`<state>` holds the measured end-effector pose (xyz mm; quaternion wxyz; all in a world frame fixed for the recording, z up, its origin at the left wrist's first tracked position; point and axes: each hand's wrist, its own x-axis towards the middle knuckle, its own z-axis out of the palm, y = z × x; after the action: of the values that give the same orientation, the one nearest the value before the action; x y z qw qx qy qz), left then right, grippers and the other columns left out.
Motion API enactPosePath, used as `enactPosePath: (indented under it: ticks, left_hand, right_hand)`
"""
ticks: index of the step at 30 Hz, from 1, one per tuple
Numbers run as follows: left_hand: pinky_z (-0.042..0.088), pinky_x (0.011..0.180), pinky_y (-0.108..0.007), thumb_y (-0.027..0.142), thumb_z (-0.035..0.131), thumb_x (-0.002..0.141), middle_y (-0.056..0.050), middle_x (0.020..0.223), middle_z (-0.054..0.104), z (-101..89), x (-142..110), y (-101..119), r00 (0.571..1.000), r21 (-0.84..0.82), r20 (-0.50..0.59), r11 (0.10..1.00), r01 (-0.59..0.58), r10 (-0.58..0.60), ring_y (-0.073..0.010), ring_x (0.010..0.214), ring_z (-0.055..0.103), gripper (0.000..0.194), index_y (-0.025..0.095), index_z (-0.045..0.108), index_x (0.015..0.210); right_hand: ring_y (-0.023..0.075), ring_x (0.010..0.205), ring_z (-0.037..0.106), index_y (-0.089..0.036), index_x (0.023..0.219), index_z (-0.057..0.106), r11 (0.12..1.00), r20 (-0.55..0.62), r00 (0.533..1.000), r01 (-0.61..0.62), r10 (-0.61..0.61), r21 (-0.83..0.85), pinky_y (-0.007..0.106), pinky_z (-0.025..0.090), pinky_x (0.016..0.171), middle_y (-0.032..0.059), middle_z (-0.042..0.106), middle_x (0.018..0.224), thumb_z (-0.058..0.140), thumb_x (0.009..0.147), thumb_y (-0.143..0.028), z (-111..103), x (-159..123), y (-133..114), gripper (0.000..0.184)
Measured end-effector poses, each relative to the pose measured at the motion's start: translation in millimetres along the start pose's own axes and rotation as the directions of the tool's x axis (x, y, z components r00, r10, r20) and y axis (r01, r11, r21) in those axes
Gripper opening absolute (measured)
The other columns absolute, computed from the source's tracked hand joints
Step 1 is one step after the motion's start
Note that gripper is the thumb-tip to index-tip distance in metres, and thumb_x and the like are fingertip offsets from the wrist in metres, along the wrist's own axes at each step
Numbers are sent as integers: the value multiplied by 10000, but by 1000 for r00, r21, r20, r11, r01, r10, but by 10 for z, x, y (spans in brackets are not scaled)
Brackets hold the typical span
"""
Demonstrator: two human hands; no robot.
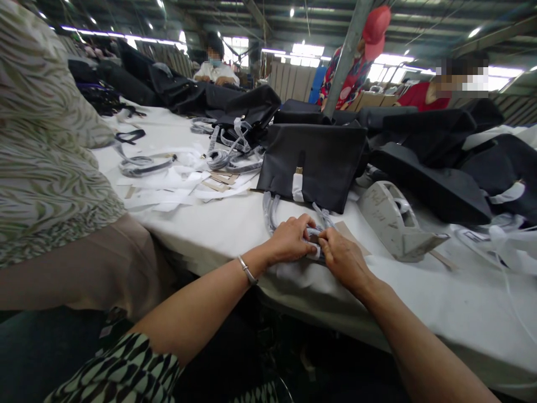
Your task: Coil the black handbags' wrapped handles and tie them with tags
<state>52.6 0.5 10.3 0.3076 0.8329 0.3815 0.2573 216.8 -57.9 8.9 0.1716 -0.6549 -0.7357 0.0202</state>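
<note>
1. Clear, shiny plastic sheathes the grey strap bundle (313, 238) between your hands, its lengths folded together, with a white band (314, 253) on the side nearest you.
2. Loops of the bundle reach toward a black bag (325, 148) standing just beyond, its front tab (298, 187) partly covered in white wrapping.
3. You work the bundle close to the front edge of a white-covered table (201, 238), between the bag and your body.
4. Your left hand (291, 239) arches over the bundle from the left, fingers bent and thumb opposed, pinching it; a silver bracelet (247, 270) circles that wrist below a bare forearm and patterned sleeve (138, 364).
5. Your right hand (343, 254) comes in from the right, fingers curled, gripping the bundle's right part between thumb and fingers; the fingertips' exact hold is partly hidden.
6. Beside it, a grey tape dispenser (388, 224) rests, apart from your fingers.
</note>
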Motion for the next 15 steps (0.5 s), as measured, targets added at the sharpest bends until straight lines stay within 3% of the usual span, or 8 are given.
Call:
enactPosePath:
  ticks: [4, 9, 15]
  left_hand:
    - [408, 652, -248, 277, 724, 653, 15, 701, 607, 20, 30, -55, 998, -68, 52, 997, -33, 37, -170, 774, 557, 176, 174, 636, 766]
    - [337, 531, -214, 247, 705, 650, 44, 585, 543, 61, 68, -103, 996, -196, 79, 980, -28, 44, -108, 592, 487, 134, 145, 620, 668]
    - [376, 671, -231, 202, 717, 683, 22, 589, 565, 97, 8, -131, 992, -130, -37, 983, -128, 124, -157, 770, 530, 124, 153, 628, 612]
  right_hand:
    - [246, 760, 619, -198, 963, 548, 999, -47, 999, 15, -13, 35, 337, 393, 621, 87, 666, 872, 393, 920, -251, 35, -44, 20, 170]
    - [241, 780, 623, -202, 950, 568, 996, -91, 995, 40, -34, 74, 340, 421, 642, 81, 664, 903, 400, 916, -274, 69, -101, 23, 185]
    - [228, 838, 628, -217, 932, 612, 977, -146, 989, 50, -20, 209, 344, 448, 715, 57, 678, 921, 450, 889, -296, 75, -133, 17, 185]
